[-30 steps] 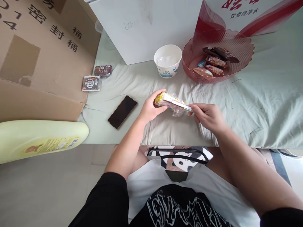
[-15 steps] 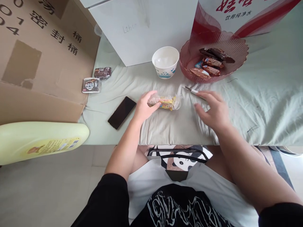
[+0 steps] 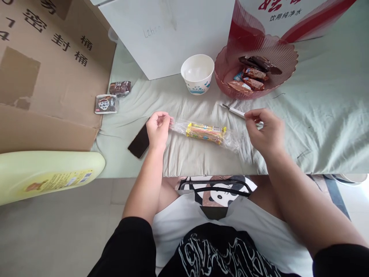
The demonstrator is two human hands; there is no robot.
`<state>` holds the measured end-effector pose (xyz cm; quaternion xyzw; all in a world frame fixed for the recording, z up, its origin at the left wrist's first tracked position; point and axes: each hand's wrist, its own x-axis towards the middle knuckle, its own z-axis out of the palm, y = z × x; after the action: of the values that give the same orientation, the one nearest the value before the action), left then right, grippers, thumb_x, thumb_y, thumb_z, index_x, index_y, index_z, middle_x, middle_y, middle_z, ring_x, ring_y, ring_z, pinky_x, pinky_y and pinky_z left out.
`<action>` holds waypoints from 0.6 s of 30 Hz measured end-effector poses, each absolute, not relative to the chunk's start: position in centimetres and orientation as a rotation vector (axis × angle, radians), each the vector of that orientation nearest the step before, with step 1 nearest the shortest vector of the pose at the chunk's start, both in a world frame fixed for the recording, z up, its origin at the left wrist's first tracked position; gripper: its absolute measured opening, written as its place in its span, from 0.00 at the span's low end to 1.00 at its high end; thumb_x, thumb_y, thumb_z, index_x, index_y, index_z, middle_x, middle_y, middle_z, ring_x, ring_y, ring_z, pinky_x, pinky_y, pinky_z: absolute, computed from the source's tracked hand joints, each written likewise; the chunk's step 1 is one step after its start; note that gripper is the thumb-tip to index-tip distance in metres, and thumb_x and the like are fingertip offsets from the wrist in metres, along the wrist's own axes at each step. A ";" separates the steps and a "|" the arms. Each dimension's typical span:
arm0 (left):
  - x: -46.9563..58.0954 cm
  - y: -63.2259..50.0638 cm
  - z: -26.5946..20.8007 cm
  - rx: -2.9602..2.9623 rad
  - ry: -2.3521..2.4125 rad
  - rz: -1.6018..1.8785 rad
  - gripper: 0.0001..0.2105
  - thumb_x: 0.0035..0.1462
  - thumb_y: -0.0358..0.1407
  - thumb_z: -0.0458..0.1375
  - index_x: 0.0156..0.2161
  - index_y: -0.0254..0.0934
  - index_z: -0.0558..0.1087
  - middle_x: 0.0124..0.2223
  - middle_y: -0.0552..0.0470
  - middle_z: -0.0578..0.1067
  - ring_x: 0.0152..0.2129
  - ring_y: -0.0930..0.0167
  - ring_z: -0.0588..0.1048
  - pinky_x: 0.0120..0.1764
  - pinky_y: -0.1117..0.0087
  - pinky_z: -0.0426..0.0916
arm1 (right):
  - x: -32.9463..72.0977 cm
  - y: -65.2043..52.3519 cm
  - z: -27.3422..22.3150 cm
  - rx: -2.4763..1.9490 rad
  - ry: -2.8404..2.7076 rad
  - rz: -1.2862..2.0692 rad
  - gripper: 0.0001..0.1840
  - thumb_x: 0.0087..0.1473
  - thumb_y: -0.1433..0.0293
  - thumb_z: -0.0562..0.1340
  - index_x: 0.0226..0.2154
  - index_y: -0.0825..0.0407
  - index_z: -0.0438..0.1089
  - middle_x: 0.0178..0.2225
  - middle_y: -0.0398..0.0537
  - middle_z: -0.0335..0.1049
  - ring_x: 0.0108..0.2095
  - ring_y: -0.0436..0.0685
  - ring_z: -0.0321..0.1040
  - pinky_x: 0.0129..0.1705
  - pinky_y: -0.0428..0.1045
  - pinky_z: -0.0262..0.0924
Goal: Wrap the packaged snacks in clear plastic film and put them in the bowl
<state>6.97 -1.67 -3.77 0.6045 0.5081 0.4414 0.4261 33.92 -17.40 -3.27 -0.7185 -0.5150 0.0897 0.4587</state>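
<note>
In the head view my left hand [image 3: 158, 129] is closed in a pinch on the twisted left end of a clear plastic wrapper. The wrapper encloses a yellow snack packet [image 3: 206, 132], which lies lengthwise on the cloth. Its loose right end spreads towards my right hand [image 3: 265, 129]. That hand is closed, thumb and fingers around the handle of a slim white craft knife [image 3: 238, 112]. The knife's thin metal tip points left and away from me; part of the handle is hidden by the fingers.
Behind stand a white paper cup [image 3: 198, 75] and a pink ribbed bowl [image 3: 227, 82] with several wrapped snacks. A phone [image 3: 138, 141] lies partly behind my left hand. Two small snack packs [image 3: 106, 104] sit near the cardboard box [image 3: 57, 77]. A pale yellow bottle [image 3: 52, 173] is at left.
My left hand has slid left from the packet's body to the wrapper's end, and the packet now shows fully. My right hand has gone from spread fingers to closed around the knife handle.
</note>
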 end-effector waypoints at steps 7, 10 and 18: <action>6.2 -4.5 -1.5 2.454 1.037 0.541 0.05 0.56 0.33 0.62 0.38 0.40 0.81 0.37 0.50 0.79 0.39 0.65 0.77 0.49 0.61 0.69 | 32.6 -17.4 -4.0 -1.470 -1.802 0.311 0.13 0.58 0.61 0.63 0.45 0.47 0.75 0.46 0.53 0.79 0.47 0.66 0.74 0.51 0.62 0.65; 5.7 -6.5 -0.7 2.566 1.015 0.695 0.06 0.57 0.32 0.61 0.31 0.41 0.80 0.45 0.46 0.79 0.45 0.62 0.77 0.52 0.57 0.69 | 32.6 -17.9 -4.1 -1.488 -1.838 0.268 0.07 0.60 0.66 0.61 0.34 0.46 0.75 0.43 0.50 0.80 0.45 0.64 0.75 0.49 0.62 0.64; 4.8 -10.6 1.7 2.232 0.747 0.147 0.09 0.59 0.42 0.62 0.36 0.40 0.81 0.30 0.54 0.81 0.24 0.72 0.77 0.31 0.71 0.69 | 32.7 -19.8 -2.2 -1.701 -1.546 -0.143 0.07 0.54 0.73 0.60 0.30 0.45 0.72 0.45 0.49 0.78 0.51 0.67 0.74 0.50 0.65 0.63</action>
<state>4.83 -10.65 1.68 0.8747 0.2927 0.0575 0.3820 32.68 -19.79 -2.19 -0.6746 -0.6132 -0.0566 0.4072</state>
